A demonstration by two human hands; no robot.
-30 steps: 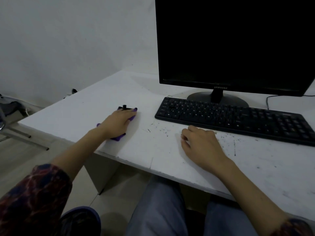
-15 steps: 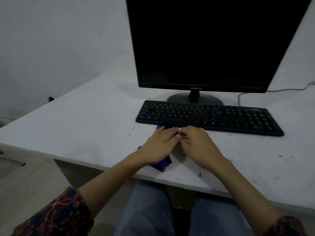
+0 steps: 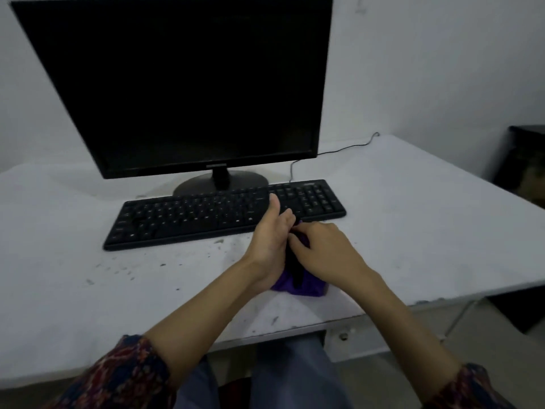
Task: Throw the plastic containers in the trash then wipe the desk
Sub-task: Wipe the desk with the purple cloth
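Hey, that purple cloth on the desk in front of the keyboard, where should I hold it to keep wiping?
Probably from above, palm flat over the bunched middle of the purple cloth. It lies crumpled near the desk front edge, between both hands, so pressing down spreads it.

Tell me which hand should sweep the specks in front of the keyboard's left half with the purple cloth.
Left, probably. The left hand sits on the specks' side of the purple cloth, already against it. The right hand is on the far side and would have to cross over. The specks lie left on the desk.

Both hands, left hand (image 3: 269, 240) and right hand (image 3: 323, 249), hold a purple cloth (image 3: 298, 283) on the desk (image 3: 413, 231) before the keyboard (image 3: 191, 216).
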